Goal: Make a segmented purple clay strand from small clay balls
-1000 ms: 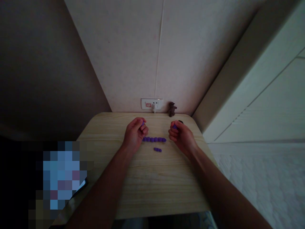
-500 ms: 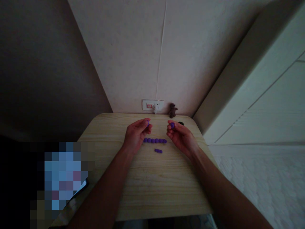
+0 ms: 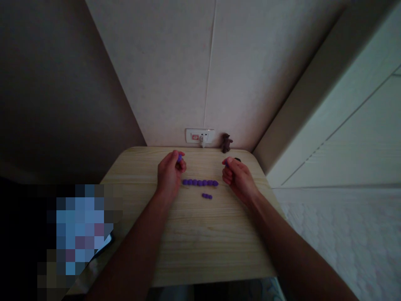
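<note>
A small purple piece (image 3: 179, 158) is pinched between the thumb and curled fingers of the left hand (image 3: 168, 173), which is held above the far left part of the wooden table (image 3: 188, 238); a purple lump (image 3: 227, 162) is grasped at the thumb and fingertips of the right hand (image 3: 240, 177), which is held over the far right part, its other fingers folded inward; the two hands are kept well apart.

Between them, slightly nearer, a long beaded row (image 3: 200, 183) of purple balls is laid left to right on the table, the balls set against one another; its left end is placed just beside the left hand, and its right end is left a little short of the right hand; nearer still, a short beaded row (image 3: 207, 196) is set down, apart from the long one and below its right half.

A dark round object (image 3: 237, 159) is partly hidden behind the right hand; a small brown bear figure (image 3: 226, 143) is stood upright at the far edge, near the wall (image 3: 169, 83); to its left, a white plug (image 3: 202, 141) is fitted in a wall socket (image 3: 189, 136).
</note>
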A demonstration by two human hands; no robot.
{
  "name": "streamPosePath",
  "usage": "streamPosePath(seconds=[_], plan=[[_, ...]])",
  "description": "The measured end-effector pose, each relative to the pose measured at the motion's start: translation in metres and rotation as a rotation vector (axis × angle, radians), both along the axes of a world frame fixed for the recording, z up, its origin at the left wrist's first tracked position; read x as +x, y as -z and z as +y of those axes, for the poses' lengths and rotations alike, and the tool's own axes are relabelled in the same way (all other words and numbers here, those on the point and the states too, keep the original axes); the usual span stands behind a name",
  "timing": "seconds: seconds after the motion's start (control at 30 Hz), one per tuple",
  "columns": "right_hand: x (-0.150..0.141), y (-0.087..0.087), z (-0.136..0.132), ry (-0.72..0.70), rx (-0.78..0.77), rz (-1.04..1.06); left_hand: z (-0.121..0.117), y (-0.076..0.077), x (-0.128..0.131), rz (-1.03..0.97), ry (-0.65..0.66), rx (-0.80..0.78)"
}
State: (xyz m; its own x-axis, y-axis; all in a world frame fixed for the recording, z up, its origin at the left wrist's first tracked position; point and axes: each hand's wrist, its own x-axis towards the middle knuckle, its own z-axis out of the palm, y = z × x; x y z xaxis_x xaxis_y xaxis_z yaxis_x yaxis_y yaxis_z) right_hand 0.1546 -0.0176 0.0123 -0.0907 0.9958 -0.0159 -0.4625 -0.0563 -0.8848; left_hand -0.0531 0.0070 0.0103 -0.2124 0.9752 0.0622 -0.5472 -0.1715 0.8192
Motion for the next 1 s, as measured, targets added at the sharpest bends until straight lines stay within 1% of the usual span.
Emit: streamPosePath(seconds=[0.17,0.23,0.3,0.37,0.43,0.47,0.53,0.63,0.83,1.0], plan=[[0.001,0.001,0.001,0.024,0.019,0.008,0.001,0.004,-0.002,0.109,-0.055,-0.028],[0.001,0.002,0.004,0.038,0.021,-0.005,0.002,0.007,-0.003,0.204,-0.084,-0.037],[0.001,0.005,0.006,0.048,0.02,-0.029,0.003,0.011,-0.005,0.373,-0.118,-0.024],[0.002,0.008,0.008,0.062,0.024,-0.062,0.003,0.014,-0.008,0.595,-0.159,-0.016],[0.002,0.01,0.009,0.085,0.036,-0.099,0.002,0.016,-0.01,0.784,-0.195,-0.041],[0.002,0.011,0.009,0.097,0.044,-0.116,0.002,0.017,-0.011,0.843,-0.209,-0.06],[0.003,0.012,0.009,0.114,0.067,-0.142,0.001,0.017,-0.012,0.892,-0.213,-0.091],[0.003,0.015,0.01,0.119,0.109,-0.174,-0.001,0.017,-0.012,0.907,-0.189,-0.1],[0.003,0.023,0.011,0.106,0.164,-0.234,-0.003,0.013,-0.009,0.957,-0.185,-0.057],[0.003,0.022,0.011,0.151,0.182,-0.362,-0.004,0.011,-0.009,1.028,-0.159,-0.039]])
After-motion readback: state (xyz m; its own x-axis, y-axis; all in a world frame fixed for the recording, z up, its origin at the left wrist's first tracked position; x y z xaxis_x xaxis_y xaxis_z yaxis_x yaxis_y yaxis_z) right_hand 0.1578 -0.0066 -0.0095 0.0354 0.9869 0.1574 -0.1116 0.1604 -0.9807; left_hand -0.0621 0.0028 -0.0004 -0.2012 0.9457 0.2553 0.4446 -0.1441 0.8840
